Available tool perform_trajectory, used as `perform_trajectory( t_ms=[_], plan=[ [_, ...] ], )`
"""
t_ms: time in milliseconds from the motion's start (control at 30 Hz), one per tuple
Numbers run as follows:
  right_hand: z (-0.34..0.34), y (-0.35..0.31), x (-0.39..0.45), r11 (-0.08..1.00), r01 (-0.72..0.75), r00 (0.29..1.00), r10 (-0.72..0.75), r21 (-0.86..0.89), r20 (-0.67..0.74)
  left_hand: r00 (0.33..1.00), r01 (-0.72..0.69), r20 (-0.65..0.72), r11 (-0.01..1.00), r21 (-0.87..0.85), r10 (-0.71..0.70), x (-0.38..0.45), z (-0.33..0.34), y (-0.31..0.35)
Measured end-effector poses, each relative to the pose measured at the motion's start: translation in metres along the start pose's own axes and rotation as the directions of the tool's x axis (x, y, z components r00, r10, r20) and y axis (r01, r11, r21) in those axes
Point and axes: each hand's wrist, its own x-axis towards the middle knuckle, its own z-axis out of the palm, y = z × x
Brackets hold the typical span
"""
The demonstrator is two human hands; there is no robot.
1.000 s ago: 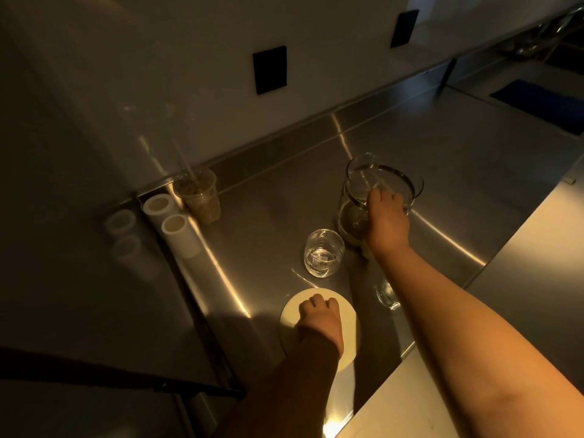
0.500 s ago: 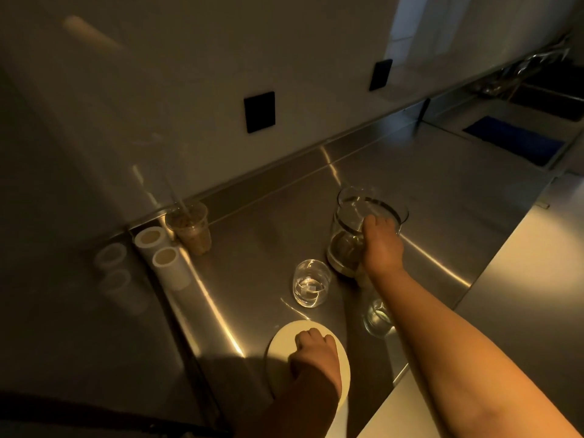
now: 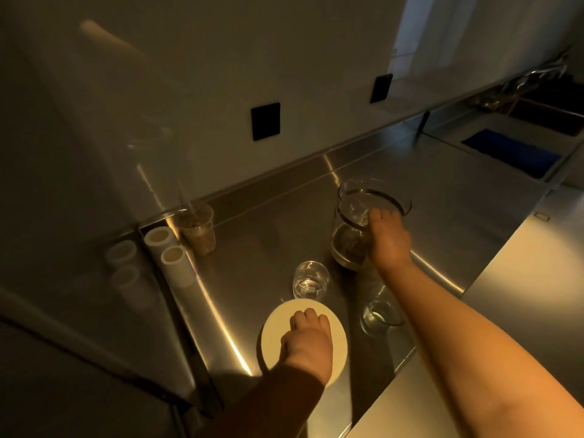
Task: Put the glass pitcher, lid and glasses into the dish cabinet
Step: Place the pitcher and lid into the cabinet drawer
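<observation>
Steel counter (image 3: 268, 248): right hand (image 3: 390, 241) grips upright pitcher (image 3: 350, 229); left hand (image 3: 308, 339), seemingly curled, on flat lid (image 3: 275, 330).

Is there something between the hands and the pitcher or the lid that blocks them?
Nothing visible does. The right hand already grips the glass pitcher at its rim, and the left hand rests on the round white lid. The dish cabinet is not in view.

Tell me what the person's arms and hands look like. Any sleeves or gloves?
The left hand is bare, with a long dark reddish-brown sleeve reaching the wrist. The right hand is bare too, and its forearm shows no sleeve. No gloves, rings or watch show.
</observation>
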Motion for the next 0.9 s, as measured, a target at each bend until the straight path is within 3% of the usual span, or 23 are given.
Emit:
perform_trajectory(
  t_ms=[500, 900],
  plan=[
    [-0.092, 0.018, -0.049, 0.993, 0.106, 0.970, -0.116, -0.057, -0.213, 0.985, -0.111, -0.117, 0.987, 0.118, 0.125, -0.071, -0.066, -0.009],
    [-0.194, 0.018, -0.158, 0.986, 0.164, 0.941, -0.163, -0.022, -0.296, 0.931, -0.243, -0.241, 0.957, 0.156, 0.276, -0.177, -0.109, -0.005]
  ],
)
